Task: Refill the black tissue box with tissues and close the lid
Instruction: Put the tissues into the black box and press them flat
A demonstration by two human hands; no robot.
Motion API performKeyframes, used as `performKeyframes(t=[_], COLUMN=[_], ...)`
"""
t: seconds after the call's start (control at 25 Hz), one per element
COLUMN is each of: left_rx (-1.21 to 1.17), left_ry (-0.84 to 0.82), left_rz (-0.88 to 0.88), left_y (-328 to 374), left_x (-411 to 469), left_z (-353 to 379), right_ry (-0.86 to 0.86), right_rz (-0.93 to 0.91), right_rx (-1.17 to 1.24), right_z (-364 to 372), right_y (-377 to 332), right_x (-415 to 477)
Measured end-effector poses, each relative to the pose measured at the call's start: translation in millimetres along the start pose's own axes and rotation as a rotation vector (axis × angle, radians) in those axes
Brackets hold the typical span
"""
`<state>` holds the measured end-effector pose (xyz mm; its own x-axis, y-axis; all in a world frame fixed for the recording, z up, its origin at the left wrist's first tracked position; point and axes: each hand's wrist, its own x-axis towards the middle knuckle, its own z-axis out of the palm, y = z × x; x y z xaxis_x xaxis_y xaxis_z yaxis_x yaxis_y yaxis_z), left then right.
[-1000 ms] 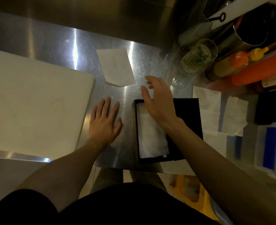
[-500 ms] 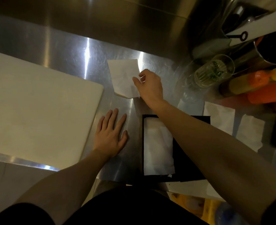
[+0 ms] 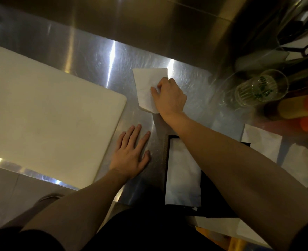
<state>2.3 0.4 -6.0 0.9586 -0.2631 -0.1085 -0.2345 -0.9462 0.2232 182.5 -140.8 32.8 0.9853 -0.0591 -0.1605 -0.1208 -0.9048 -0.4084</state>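
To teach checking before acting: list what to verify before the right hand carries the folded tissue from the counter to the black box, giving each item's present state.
1. The right hand grips the folded tissue: ok, fingers curl on its right edge.
2. Tissue raised off the counter: not ok, it lies flat.
3. The black tissue box is open: ok, white tissues show inside.
4. Room left in the box: cannot tell, the forearm hides part.
5. The left hand is clear of the box: ok, flat on the counter beside it.
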Motion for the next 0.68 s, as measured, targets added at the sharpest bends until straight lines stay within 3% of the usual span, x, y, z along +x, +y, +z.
performKeyframes(t=[0.32,0.68], left_rx=[-0.016,-0.055], left_ry=[-0.015,-0.032], left_rz=[-0.012,-0.013], left_y=[-0.2,-1.7], left_x=[0.7,0.4], left_z=[-2.1,-3.8], right_ry=[0.021,0.306], right_rz=[-0.006,0.054], right_rx=[0.102,0.472], right_z=[-19.2,-102.5], right_y=[7.4,26.0], right_x=[-9.3,-100.3])
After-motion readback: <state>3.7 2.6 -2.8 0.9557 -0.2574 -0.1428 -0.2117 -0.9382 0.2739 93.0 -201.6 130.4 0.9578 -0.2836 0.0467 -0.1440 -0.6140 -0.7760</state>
